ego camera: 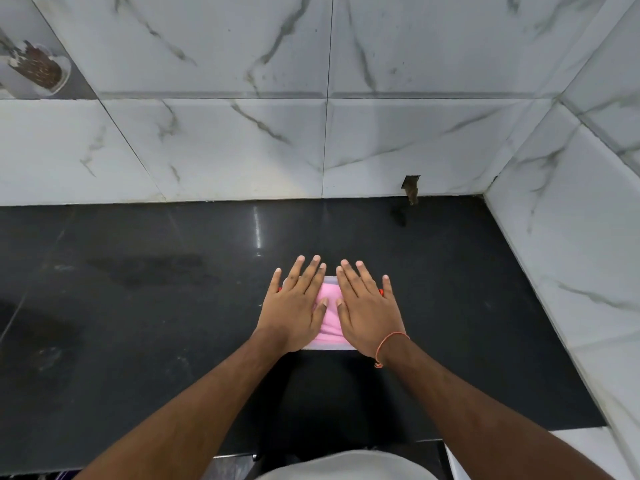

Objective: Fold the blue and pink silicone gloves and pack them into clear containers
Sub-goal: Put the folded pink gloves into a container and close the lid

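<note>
A clear container sits on the black counter at centre, with folded pink glove material showing inside it through its top. My left hand lies flat, fingers spread, on the container's left half. My right hand lies flat on its right half, a red thread around that wrist. Small red tabs peek out at the container's left and right sides. Both palms hide most of the container. No blue glove is in view.
The black counter runs back to a white marble-tiled wall and a side wall on the right. A small notch sits at the wall's base. The counter's front edge is near my body.
</note>
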Demonstrator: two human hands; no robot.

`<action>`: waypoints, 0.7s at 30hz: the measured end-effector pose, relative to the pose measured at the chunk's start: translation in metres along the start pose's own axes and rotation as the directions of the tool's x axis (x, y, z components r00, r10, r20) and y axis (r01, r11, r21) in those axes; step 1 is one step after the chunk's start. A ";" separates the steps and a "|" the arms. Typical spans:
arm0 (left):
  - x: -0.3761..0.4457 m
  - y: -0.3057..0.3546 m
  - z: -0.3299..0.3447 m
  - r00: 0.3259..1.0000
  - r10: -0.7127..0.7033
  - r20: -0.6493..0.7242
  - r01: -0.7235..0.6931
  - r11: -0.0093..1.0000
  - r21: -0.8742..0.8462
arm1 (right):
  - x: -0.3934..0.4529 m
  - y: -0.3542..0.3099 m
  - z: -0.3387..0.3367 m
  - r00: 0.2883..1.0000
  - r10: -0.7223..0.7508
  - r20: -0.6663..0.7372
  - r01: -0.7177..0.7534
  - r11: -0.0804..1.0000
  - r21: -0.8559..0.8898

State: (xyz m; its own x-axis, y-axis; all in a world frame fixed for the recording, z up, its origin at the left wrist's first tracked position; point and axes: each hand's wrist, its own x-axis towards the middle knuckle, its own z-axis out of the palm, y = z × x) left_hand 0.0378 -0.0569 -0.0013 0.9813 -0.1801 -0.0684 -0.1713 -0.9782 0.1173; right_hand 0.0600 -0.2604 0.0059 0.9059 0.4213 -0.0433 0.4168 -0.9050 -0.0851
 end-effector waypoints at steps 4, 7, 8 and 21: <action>-0.006 -0.001 0.007 1.000 0.021 0.008 -0.021 1.000 0.015 | -0.006 -0.007 0.009 1.000 0.008 -0.020 -0.008 1.000 0.017; -0.005 0.000 0.008 1.000 0.006 0.021 -0.007 1.000 0.018 | -0.006 -0.004 0.011 1.000 0.002 -0.023 -0.002 1.000 0.007; -0.004 0.001 0.008 1.000 -0.005 0.030 0.005 1.000 0.014 | -0.005 -0.002 0.012 1.000 0.000 -0.014 0.000 1.000 0.010; -0.017 0.014 -0.018 0.998 -0.016 -0.057 0.016 1.000 0.006 | -0.011 -0.014 -0.019 0.998 -0.012 -0.065 0.009 0.999 -0.053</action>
State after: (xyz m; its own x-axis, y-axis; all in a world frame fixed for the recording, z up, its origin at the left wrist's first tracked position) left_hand 0.0207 -0.0656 0.0195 0.9872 -0.1587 -0.0137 -0.1562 -0.9815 0.1103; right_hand 0.0457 -0.2534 0.0266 0.9038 0.4274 0.0230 0.4280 -0.9032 -0.0330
